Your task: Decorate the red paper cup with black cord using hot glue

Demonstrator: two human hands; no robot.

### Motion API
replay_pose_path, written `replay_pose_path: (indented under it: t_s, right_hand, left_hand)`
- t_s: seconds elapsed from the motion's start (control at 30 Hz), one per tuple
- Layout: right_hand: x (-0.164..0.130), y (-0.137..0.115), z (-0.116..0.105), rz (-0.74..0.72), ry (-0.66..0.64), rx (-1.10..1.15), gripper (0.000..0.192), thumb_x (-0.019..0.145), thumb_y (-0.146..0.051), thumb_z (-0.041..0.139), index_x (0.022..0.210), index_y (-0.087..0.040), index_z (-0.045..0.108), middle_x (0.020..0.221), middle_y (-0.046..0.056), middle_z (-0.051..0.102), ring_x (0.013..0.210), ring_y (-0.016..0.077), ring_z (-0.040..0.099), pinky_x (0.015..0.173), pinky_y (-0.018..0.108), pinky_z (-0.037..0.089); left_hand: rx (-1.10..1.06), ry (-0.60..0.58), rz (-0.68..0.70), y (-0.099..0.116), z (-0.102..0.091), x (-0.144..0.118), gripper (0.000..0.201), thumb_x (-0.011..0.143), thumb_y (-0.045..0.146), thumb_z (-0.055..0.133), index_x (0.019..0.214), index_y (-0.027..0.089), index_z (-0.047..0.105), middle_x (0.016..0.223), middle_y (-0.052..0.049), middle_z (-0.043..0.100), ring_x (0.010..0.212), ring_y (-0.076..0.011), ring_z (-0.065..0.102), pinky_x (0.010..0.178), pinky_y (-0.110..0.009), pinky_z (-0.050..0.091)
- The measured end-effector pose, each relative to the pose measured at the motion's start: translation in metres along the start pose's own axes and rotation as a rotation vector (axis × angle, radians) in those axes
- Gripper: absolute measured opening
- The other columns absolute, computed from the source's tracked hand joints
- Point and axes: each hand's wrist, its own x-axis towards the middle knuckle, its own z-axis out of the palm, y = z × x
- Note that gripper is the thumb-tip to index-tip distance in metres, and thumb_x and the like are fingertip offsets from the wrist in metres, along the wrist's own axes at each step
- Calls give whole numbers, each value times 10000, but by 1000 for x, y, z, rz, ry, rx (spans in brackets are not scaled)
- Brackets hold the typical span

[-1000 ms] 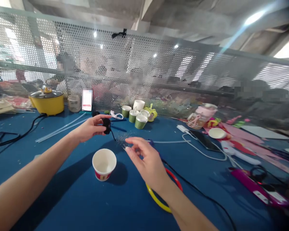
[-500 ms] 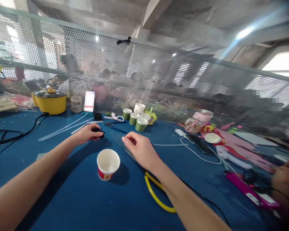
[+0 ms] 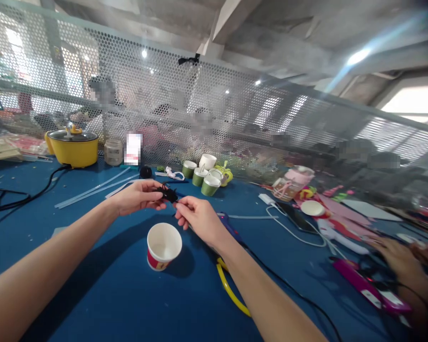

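Paper cup nearest, upright and open on the blue table, just below both hands, as in the frames before. Yellow hoop beside it, partly hidden under the right forearm. Changed since half a second ago: left hand risen off the tabletop, right hand shifted left to meet it, both now gathered above the cup's far rim. Small black object held between the two, off the table: pinched at its left end by the left thumb and fingertips, while the right thumb and forefinger close on its right tip. Possibly a fuzzy ball with thin black strands, though too small and dark to tell for sure. Remaining right fingers curled loosely, not spread. Farther right, another person's hand near a pink tool. Farther back, green-and-white cups in a cluster, a black ball on the table, and a yellow pot at the far left against the mesh screen.
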Motion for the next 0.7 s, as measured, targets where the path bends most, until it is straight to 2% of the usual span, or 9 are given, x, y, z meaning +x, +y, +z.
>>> replay_pose_path:
  t_s: [0.3, 0.4, 0.53, 0.7]
  right_hand:
    - [-20, -1, -29, -152, 468, -90, 171, 799, -277, 472, 788, -135, 567, 542, -29, 499, 422, 63, 447, 372, 180, 359]
    - [-29, 0, -28, -204, 523, -28, 180, 806, -302, 487, 775, -145, 569, 513, -44, 465, 415, 60, 417, 380, 186, 353]
    - [-34, 7, -21, -236, 524, 129, 169, 808, -318, 505, 787, -163, 570, 496, -62, 425, 414, 54, 390, 374, 180, 309]
    - [-24, 18, -30, -205, 651, 350, 114, 772, -270, 542, 735, -163, 557, 468, -79, 399, 386, 41, 351, 360, 176, 255]
  left_hand:
    - [25, 62, -81, -9, -24, 2, 135, 718, 139, 627, 840, 102, 582, 710, -68, 669, 580, -105, 615, 558, -213, 487]
    - [3, 109, -59, -14, -27, 5, 60, 734, 140, 610, 758, 110, 565, 692, -49, 654, 563, -89, 604, 542, -185, 477]
    - [-38, 158, -46, -15, -30, 6, 80, 761, 165, 582, 710, 124, 536, 634, -22, 618, 502, -66, 565, 487, -158, 446]
    - [-53, 221, -83, -15, -41, 1, 69, 736, 122, 600, 800, 116, 573, 567, -12, 586, 467, -64, 522, 463, -164, 424]
